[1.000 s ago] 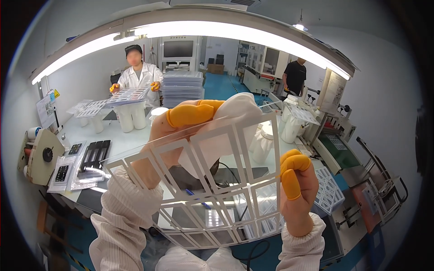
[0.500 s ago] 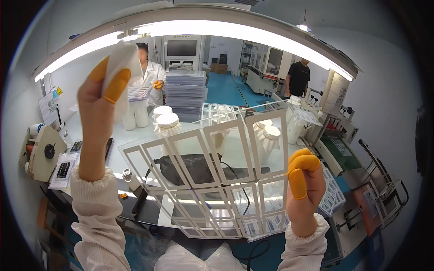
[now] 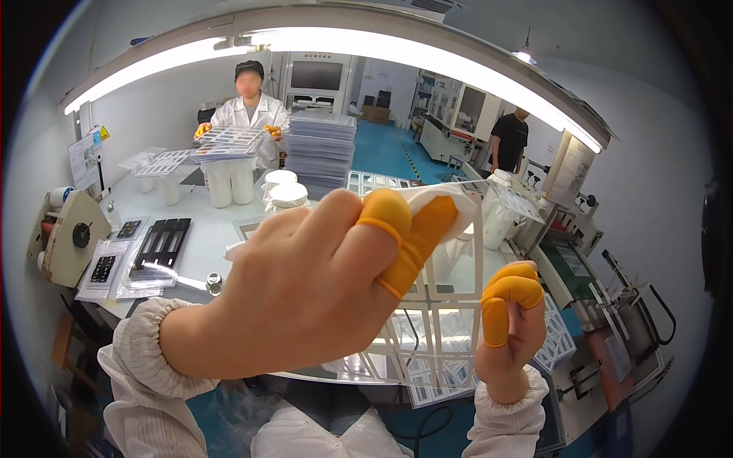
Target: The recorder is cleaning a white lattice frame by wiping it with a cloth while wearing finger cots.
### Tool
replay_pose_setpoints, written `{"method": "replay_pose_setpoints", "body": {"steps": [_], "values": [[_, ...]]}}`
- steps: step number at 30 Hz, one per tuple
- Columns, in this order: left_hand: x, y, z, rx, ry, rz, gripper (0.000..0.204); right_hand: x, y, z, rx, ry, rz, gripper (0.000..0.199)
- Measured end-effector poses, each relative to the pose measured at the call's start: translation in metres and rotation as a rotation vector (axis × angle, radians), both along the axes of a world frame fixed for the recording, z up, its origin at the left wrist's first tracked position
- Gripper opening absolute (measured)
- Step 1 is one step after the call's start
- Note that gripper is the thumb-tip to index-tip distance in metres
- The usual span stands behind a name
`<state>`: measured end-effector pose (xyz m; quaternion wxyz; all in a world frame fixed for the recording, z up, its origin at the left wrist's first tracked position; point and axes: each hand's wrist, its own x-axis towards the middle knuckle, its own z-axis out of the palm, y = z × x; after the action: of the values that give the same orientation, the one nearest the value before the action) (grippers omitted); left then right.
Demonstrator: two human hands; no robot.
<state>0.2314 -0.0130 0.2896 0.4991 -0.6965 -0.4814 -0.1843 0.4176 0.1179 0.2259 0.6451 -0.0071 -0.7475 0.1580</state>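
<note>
The left hand (image 3: 305,282) presses a white cloth (image 3: 447,202), pinched under its fingertips, against a white grid frame (image 3: 443,305). The right hand (image 3: 511,328) pinches the frame's right edge, holding it upright.

glossy plastic grid frame (image 3: 450,336), soft white cloth (image 3: 450,200)

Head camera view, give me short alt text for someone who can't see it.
A left hand presses a white cloth onto a clear grid sheet that the right hand holds up by its edge, above a white bench. Both wear orange finger cots.
</note>
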Motion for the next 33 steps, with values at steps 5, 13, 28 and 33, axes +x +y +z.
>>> {"method": "replay_pose_setpoints", "body": {"steps": [5, 13, 28, 33], "values": [[0.012, -0.002, -0.016, -0.024, -0.068, -0.118, 0.042, 0.003, -0.001, 0.002, 0.104, -0.048, -0.036, 0.013], [0.007, -0.001, 0.000, 0.052, -0.199, -0.171, 0.043, 0.003, 0.002, -0.005, 0.035, 0.014, -0.040, 0.012], [0.005, -0.025, 0.002, 0.123, -0.265, -0.139, 0.032, -0.001, 0.003, 0.004, -0.200, 0.111, 0.183, 0.014], [0.007, -0.035, -0.012, -0.015, -0.314, -0.116, 0.037, 0.002, 0.012, 0.009, -0.196, 0.127, 0.167, 0.014]]}}
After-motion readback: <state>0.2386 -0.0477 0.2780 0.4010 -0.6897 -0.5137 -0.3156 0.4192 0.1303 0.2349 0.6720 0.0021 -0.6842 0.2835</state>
